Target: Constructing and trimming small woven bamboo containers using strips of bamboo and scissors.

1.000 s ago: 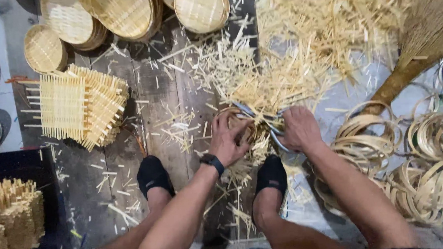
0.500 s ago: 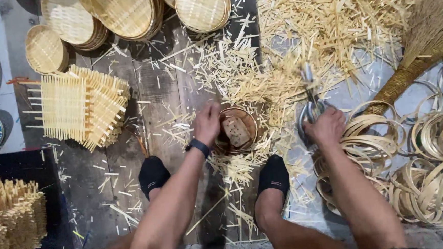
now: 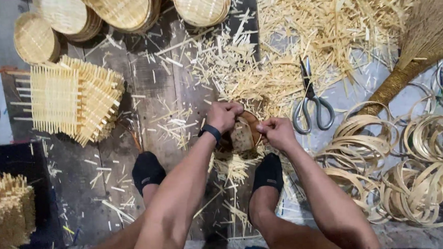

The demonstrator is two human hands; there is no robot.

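Since half a second ago, my right hand [image 3: 278, 133] has dropped the grey metal scissors [image 3: 310, 103]; both it and my left hand [image 3: 224, 116] now pinch the small round woven bamboo basket [image 3: 243, 136].

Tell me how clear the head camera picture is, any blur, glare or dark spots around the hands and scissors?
Head view: even, soft light with no glare; the left hand and right hand are sharp, gripping a small woven basket piece. The scissors on the floor are crisp. The dark mat at the left edge loses detail in shadow, and the wide lens bends the edges slightly.
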